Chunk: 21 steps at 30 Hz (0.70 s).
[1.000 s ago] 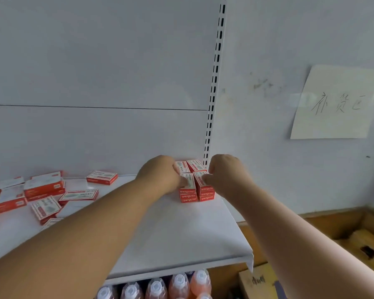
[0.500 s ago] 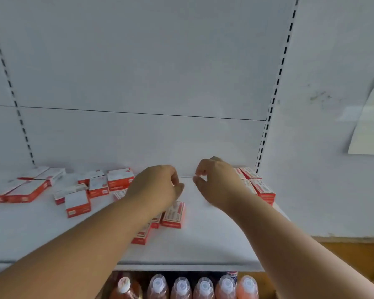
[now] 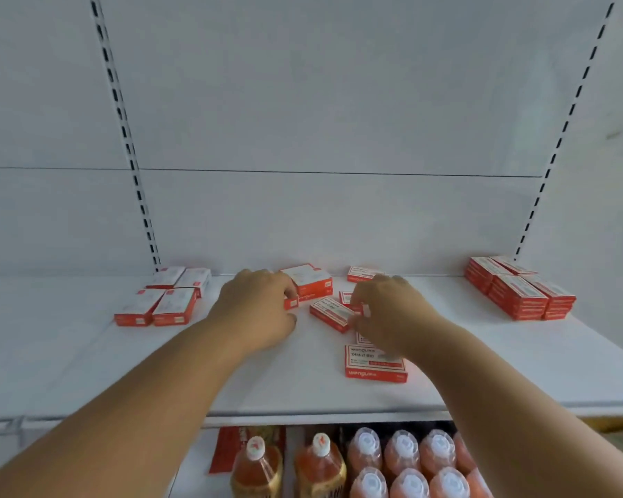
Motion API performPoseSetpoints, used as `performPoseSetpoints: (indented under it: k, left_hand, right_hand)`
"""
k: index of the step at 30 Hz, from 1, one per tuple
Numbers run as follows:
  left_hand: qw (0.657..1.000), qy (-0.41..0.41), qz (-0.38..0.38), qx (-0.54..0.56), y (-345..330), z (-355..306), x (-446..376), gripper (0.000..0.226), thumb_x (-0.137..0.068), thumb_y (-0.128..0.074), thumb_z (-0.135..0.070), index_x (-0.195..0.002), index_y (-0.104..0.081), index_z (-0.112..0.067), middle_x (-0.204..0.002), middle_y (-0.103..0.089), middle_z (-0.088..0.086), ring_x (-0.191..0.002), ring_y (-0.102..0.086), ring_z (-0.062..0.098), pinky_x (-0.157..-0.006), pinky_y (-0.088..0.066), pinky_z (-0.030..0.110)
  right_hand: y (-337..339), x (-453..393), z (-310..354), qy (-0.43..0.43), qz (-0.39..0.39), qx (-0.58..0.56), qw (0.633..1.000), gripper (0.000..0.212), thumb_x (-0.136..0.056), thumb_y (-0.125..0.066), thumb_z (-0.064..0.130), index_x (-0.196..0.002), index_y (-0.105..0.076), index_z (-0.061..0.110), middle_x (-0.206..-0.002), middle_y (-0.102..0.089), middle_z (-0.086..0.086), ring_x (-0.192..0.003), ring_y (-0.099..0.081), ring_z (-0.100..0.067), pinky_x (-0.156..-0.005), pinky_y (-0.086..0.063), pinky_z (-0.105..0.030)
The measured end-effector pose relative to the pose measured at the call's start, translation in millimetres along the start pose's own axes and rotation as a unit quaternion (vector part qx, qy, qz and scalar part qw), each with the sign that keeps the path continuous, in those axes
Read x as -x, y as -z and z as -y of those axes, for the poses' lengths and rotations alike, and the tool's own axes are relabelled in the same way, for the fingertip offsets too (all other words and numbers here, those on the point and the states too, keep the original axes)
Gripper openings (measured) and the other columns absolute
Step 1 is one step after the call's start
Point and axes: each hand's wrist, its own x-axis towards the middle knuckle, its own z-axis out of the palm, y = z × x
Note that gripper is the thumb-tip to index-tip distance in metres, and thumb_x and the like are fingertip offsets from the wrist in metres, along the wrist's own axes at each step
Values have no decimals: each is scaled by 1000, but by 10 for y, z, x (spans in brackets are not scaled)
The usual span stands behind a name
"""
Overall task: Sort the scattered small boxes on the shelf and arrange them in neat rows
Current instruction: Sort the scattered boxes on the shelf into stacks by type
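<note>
White shelf [image 3: 87,372] against a white slotted back panel, with bottles [image 3: 403,458] capped in white ranked on the level below. Compared with half a second ago: view swung further left, so the neat stack [image 3: 518,292] of red-and-white boxes now sits well apart at the far right against the back panel, stacked several high in two rows. Both hands dropped from mid-air onto the scattered pile at mid-shelf. Left hand [image 3: 258,310] now down among the loose boxes, fingers curled onto a small box [image 3: 291,303] at the foot of a little heap [image 3: 308,282]; grip itself partly hidden by the knuckles. Right hand [image 3: 389,314] bent over a tilted box [image 3: 330,312], fingertips pinching at its near end, though the blur leaves the exact hold unclear. Just in front of that hand, one flat box [image 3: 374,364] lying face up, label readable only as smudged lettering. Behind it, another box [image 3: 362,274] near the back panel. Off to the left, four boxes [image 3: 166,296] set in a rough two-by-two group, apart from the central scatter.
</note>
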Motion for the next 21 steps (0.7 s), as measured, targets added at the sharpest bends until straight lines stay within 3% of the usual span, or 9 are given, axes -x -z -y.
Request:
performPoseSetpoints:
  k: [3,6,10,15,19,21]
  left_hand:
    - [998,0,39,-44,-59,161,56,41,-82,-63,-47,-120,-60,-33,-126,-56,-3,-119,-48,24,-99,-43,34]
    - [999,-6,44,-3,-81,234,79,51,-82,-65,-51,-128,-53,-31,-130,-51,-2,-123,-45,23,-102,-42,36]
    - [998,0,35,47,-78,255,84,66,-77,-70,-53,-134,-47,-29,-134,-52,-3,-124,-46,19,-102,-43,34]
    - [998,11,29,63,-50,230,61,59,-76,-72,-53,-127,-52,-32,-127,-55,-5,-113,-54,17,-95,-48,31]
    - [967,59,-34,246,6,99,14,24,-82,-70,-47,-99,-62,-31,-100,-61,-14,-87,-60,5,-70,-50,26]
    - [902,119,-42,413,7,-1,-28,16,-88,-65,-42,-93,-66,-26,-91,-70,-10,-83,-66,8,-71,-57,32]
  right_hand:
    - [12,-12,69,-93,35,47,994,46,-88,-54,52,-122,-58,22,-125,-54,-4,-120,-43,-27,-96,-43,-39]
    - [10,-35,125,-148,34,62,987,52,-88,-53,55,-123,-55,18,-124,-54,-7,-120,-43,-30,-93,-41,-40]
    - [-1,-46,170,-179,50,73,980,43,-90,-47,45,-123,-55,19,-124,-54,-7,-119,-44,-30,-94,-38,-41]
    - [12,-48,116,-175,49,49,982,32,-91,-43,38,-114,-54,19,-118,-59,-6,-108,-49,-29,-88,-40,-38]
    - [-19,-131,19,-151,-68,-65,984,26,-95,-39,38,-102,-54,17,-99,-63,-6,-85,-52,-26,-73,-45,-35]
    - [20,-176,-29,-169,-111,-255,945,28,-97,-41,38,-98,-59,16,-89,-63,-5,-80,-58,-26,-72,-51,-39]
